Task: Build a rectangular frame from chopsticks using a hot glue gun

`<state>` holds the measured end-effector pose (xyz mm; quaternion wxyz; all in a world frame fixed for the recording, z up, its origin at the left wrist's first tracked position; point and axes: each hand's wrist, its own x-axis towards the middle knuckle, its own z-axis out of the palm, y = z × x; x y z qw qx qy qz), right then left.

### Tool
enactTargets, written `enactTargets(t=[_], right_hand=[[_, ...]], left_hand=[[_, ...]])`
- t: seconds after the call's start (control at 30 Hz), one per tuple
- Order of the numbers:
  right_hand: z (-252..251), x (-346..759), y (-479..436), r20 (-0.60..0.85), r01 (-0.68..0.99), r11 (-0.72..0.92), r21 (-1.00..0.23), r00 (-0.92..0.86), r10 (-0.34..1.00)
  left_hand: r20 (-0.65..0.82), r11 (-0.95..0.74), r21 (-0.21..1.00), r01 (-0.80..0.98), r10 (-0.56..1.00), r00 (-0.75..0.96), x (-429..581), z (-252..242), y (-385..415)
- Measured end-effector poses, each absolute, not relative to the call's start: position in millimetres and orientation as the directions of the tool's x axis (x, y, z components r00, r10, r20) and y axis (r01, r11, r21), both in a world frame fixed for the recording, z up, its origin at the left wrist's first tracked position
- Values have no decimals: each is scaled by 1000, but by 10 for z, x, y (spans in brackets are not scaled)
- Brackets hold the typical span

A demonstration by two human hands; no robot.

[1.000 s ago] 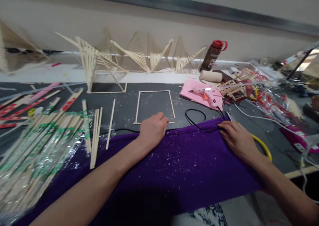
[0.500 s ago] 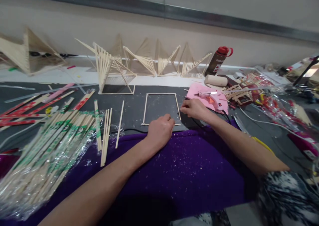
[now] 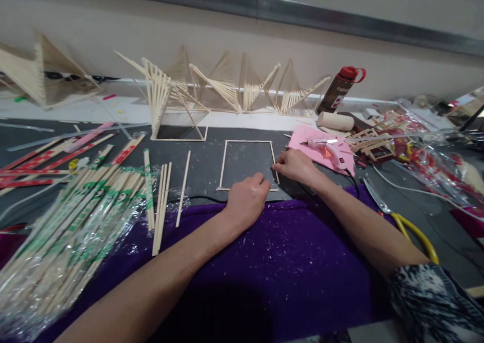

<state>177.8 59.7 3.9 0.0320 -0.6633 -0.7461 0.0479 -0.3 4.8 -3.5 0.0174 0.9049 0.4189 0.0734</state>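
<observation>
In the head view, the square stick frame (image 3: 248,141) lies flat mid-frame on the surface (image 3: 204,164). I judge the step as truing its lower-right corner; next calls for light, even pressure. My left hand (image 3: 247,195) covers its near side, my right hand (image 3: 295,166) meets its right side; fingers bunched, but whether either grip clamps, I cannot tell.

Dim, soft light, glare on plastic wrap (image 3: 36,287), stretched edges

Near left, chopsticks (image 3: 94,207); now middle, square frame (image 3: 248,141); right of that, glue gun (image 3: 325,145) on sheet (image 3: 317,155); and far behind, stick models (image 3: 157,88), bottle (image 3: 338,91) to their right!
</observation>
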Motion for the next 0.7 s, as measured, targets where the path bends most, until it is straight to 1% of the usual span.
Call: enactTargets(t=[0.3,0.43,0.7], right_hand=[[24,1739,601,-36,988,100,-115,-104,994],[12,1731,598,-34,992,75,-106,-79,996],[-19,1731,606,-8,990,83,-114,-84,996]], left_hand=[[129,-642,53,765,764,632,11,-39,46],[133,-642,49,765,763,632,15,-43,49],[135,-640,55,766,765,629,24,-56,84]])
